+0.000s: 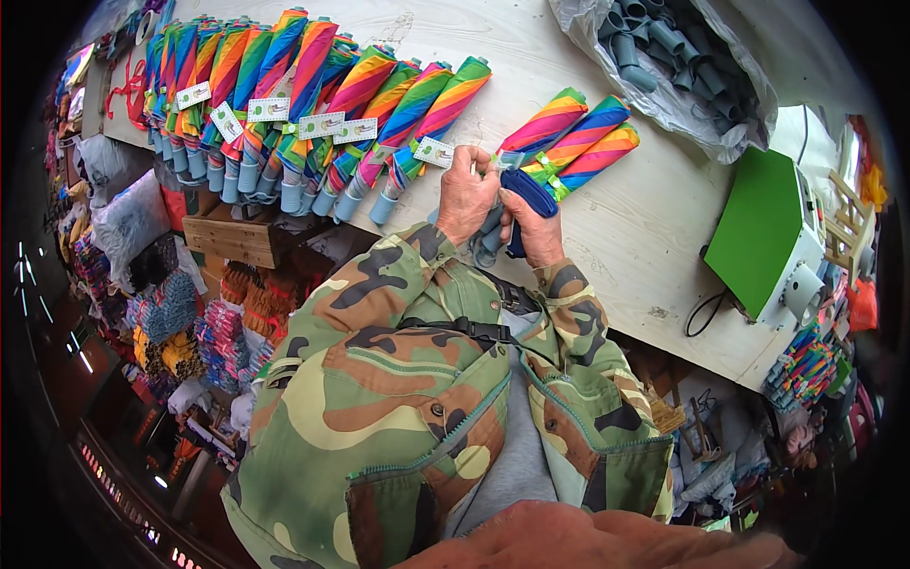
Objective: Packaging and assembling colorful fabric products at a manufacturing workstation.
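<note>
While my right hand [538, 230] grasps a dark-blue bundle [531, 192], my left hand [466, 197] is pinched closed; contents, I cannot tell. Three rainbow umbrellas [580, 137] lie on the table [654, 228], at one o'clock from my hands.

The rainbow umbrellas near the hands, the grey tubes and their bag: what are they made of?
Rainbow umbrellas: probably thin synthetic cloth, slightly shiny, wrapped in soft folds.
Grey tubes: likely smooth, hard plastic; they keep stiff, even round shapes.
Bag: seems thin, see-through plastic film, by its crinkles and glossy highlights.
</note>
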`<state>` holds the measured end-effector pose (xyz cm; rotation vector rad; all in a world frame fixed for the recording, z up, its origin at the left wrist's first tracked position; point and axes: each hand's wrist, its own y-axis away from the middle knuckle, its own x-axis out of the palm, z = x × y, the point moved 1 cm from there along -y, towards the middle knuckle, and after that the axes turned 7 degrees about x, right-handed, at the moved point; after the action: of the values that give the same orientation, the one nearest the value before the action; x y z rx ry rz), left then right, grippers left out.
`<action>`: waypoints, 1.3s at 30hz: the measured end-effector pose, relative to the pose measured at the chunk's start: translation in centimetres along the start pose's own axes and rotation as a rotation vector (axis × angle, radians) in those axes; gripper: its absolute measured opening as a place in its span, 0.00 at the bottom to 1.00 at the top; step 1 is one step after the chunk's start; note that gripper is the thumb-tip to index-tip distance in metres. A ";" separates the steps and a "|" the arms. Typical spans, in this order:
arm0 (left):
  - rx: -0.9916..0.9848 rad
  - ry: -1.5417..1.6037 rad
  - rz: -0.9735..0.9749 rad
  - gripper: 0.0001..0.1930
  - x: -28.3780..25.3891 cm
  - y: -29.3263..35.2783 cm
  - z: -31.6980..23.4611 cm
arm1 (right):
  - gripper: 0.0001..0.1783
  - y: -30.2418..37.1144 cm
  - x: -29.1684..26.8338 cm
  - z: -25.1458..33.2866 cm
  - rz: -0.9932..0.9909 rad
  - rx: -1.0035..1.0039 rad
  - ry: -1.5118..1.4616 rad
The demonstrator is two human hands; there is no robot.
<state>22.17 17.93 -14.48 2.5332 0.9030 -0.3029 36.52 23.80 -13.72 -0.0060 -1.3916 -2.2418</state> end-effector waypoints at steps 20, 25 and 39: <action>0.131 -0.096 0.003 0.20 -0.8 -1.3 1.4 | 0.17 -1.0 -1.2 0.1 0.225 0.038 -0.153; 0.119 -0.053 -0.020 0.17 -0.6 -1.4 2.0 | 0.17 -1.1 -1.0 0.0 0.250 0.023 -0.159; -0.006 0.077 -0.089 0.15 -0.2 -0.4 1.4 | 0.22 -0.1 1.4 0.1 0.005 0.002 -0.057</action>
<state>21.66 17.47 -15.76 2.5183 1.0468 -0.2303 35.24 23.35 -13.45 -0.0727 -1.4222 -2.2522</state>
